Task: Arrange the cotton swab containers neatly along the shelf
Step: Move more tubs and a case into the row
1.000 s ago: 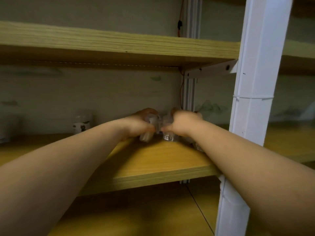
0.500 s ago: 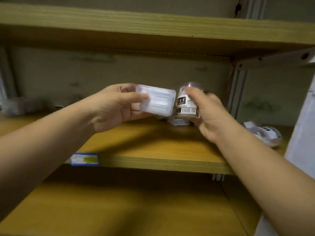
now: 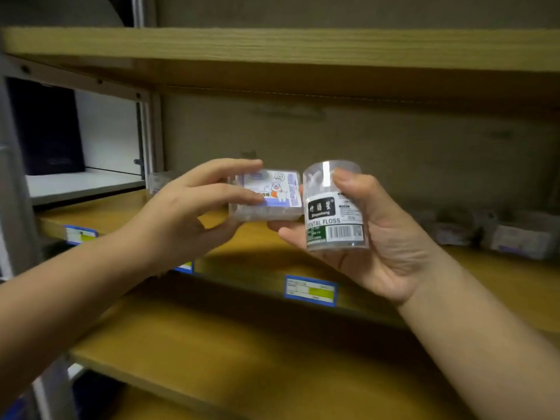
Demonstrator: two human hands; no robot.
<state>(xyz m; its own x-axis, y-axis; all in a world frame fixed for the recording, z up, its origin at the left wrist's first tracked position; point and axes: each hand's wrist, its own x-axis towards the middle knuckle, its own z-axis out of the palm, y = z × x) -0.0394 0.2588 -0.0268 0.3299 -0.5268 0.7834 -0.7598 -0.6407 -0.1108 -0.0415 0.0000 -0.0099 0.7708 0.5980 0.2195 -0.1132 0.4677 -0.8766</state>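
Above the front edge of the middle wooden shelf (image 3: 260,262), the left hand (image 3: 178,219) has its grip closed around a flat rectangular clear plastic box with a blue-and-white cartoon label (image 3: 266,194), fingers on top and thumb beneath. Touching it on the right, the right hand (image 3: 385,237) is wrapped around an upright clear plastic cylinder labelled "DENTAL FLOSS" with a barcode (image 3: 335,207); the contents of both are unclear. More clear containers (image 3: 497,231) sit blurred toward the shelf's back right. Blue price tags (image 3: 310,290) line its front edge. Another wooden shelf (image 3: 272,47) runs above, one below.
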